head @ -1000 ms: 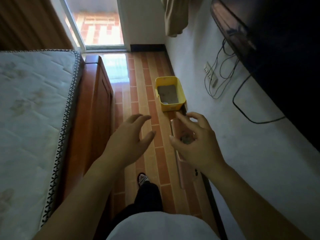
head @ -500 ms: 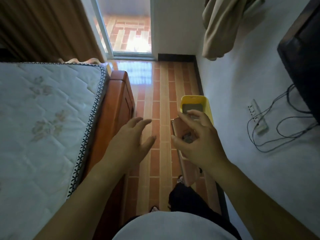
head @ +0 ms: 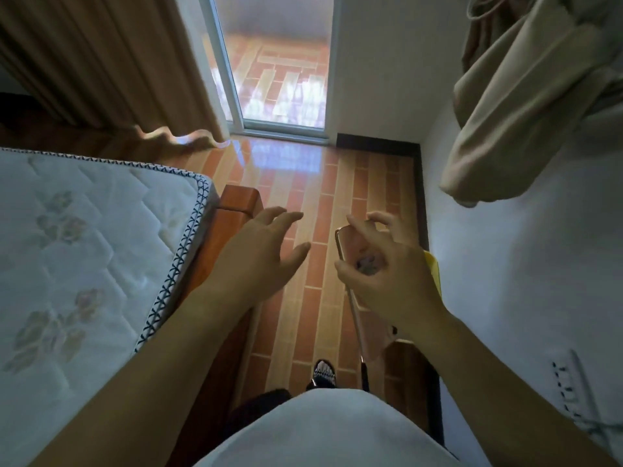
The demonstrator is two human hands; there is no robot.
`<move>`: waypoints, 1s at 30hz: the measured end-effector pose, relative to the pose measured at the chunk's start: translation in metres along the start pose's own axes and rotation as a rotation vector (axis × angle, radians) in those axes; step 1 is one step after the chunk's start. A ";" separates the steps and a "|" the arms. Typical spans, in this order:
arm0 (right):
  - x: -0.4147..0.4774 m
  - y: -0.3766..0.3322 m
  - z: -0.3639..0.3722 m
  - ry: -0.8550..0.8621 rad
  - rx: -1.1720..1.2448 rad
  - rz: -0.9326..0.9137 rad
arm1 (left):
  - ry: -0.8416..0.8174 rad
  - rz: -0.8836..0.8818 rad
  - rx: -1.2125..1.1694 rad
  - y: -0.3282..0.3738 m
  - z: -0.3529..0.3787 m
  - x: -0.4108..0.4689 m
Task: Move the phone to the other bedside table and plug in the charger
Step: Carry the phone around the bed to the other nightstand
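Presently I log: phone [head: 350, 251] gripped in my right hand [head: 387, 274] at 3 o'clock, left hand [head: 259, 261] open and empty, mattress [head: 84, 251] corner now at 9 o'clock, yellow bin [head: 433, 267] nearly hidden since a second ago — carry underway, no worktop or charger in view.

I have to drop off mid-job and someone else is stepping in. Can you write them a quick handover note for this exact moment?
Right hand: holding the pink phone, fingers curled around its upper part.
Left hand: open, holding nothing, over the wooden bed frame edge.
Position: standing in the tiled aisle between the mattress and the white wall, facing the glass door.
Done: phone picked up.
Left: neither bedside table nor the charger is in view; set the phone on the other table, plug in the charger.
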State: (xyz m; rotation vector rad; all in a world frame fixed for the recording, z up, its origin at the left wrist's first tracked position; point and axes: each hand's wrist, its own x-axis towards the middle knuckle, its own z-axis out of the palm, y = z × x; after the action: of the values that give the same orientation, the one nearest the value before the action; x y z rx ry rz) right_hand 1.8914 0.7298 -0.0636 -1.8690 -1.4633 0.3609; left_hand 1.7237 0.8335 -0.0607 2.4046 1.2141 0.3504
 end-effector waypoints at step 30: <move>0.628 -0.015 0.191 -0.267 0.155 -0.302 | 0.220 -0.455 -0.091 -0.265 -0.124 0.471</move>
State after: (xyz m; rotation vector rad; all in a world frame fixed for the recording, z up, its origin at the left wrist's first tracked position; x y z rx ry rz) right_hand 1.9607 1.3830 -0.0563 -1.4918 -1.8110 0.5742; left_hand 1.7639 1.3867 -0.0613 1.9751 1.7511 0.5202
